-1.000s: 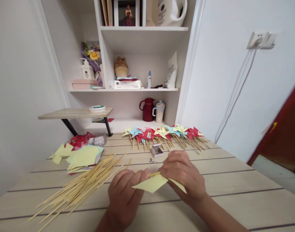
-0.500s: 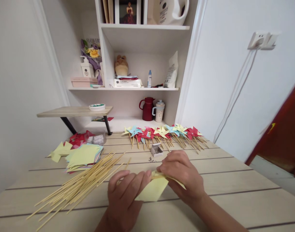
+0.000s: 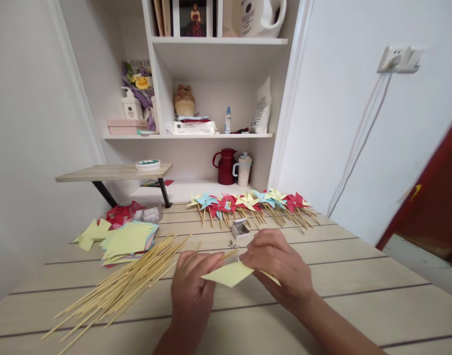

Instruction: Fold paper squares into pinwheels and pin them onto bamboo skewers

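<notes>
My right hand (image 3: 281, 266) is closed on a yellow paper pinwheel (image 3: 231, 274), whose blades stick out to the left and below the fingers. The fingers cover its middle. In my left hand (image 3: 193, 283) a thin wooden stick (image 3: 230, 254) is gripped, its tip pointing right behind the paper. A small gap seems to lie between the tip and my right fingertips. Just beyond the hands are several small metal pins (image 3: 232, 244) and an open little white box (image 3: 240, 229).
Loose wooden sticks (image 3: 137, 276) lie in a pile at left, beside stacked coloured paper squares (image 3: 127, 239). Finished pinwheels (image 3: 248, 202) line the table's back. A small raised shelf (image 3: 100, 172) stands at the back left, and red folded paper (image 3: 122, 213) is near its leg.
My left hand has drawn the stick's tip back from the pinwheel's middle and turned a little. The yellow paper now lies flatter. My right hand has barely moved.
</notes>
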Tool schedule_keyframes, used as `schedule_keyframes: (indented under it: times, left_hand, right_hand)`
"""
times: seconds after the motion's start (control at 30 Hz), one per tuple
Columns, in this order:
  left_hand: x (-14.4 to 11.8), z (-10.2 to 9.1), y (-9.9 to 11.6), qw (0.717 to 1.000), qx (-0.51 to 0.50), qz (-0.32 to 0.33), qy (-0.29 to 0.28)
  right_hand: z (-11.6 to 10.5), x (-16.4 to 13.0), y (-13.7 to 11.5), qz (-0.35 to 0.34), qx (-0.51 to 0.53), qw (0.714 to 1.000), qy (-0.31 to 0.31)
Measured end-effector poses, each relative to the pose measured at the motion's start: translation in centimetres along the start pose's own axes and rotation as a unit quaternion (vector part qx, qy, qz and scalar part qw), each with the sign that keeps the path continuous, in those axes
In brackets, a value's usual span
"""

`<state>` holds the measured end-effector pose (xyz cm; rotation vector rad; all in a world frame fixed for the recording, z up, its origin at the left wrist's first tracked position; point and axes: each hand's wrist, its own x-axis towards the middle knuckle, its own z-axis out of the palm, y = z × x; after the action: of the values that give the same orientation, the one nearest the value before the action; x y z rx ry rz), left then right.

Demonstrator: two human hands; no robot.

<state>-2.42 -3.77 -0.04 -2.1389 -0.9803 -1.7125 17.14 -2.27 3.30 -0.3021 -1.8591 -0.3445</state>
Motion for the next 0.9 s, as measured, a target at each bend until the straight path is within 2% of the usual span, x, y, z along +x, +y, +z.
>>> schedule_keyframes:
  times: [0.17,0.4,0.9]
  left_hand:
    - [0.51,0.32,0.15,1.0,-0.017,0.008,-0.014]
    - [0.3,0.04,0.06,0.999,0.011,0.037,-0.026]
    - [0.04,-0.01,-0.07,0.997,0.047,0.065,-0.005]
  right_hand:
    - [-0.07,-0.11,0.0,-0.003,-0.004,1.0,0.0]
    - [-0.1,0.07,-0.23,-0.007,-0.009,1.0,0.015]
    - [-0.01,0.23,-0.39,-0.002,0.002,1.0,0.016]
